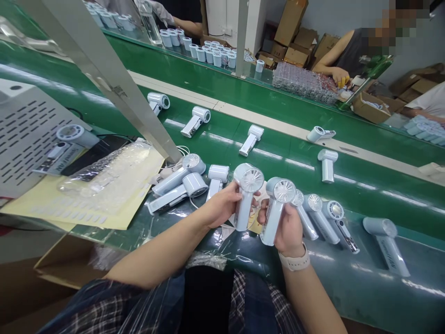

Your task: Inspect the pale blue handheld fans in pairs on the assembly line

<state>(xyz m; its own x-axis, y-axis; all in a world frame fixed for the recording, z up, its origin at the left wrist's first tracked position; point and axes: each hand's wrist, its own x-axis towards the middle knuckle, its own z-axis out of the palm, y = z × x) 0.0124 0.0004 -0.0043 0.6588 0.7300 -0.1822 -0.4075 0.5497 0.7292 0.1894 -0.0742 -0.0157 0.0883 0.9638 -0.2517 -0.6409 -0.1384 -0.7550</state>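
Left hand (224,204) closed round fan (245,211), right hand (291,228) round second fan (272,223) at 4 o'clock; I judge inspection; next needs steady turning.

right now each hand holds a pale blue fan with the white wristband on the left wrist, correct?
Wrong wrist: the head view shows the white wristband on the right one. The left hand and right hand each hold a pale blue fan.
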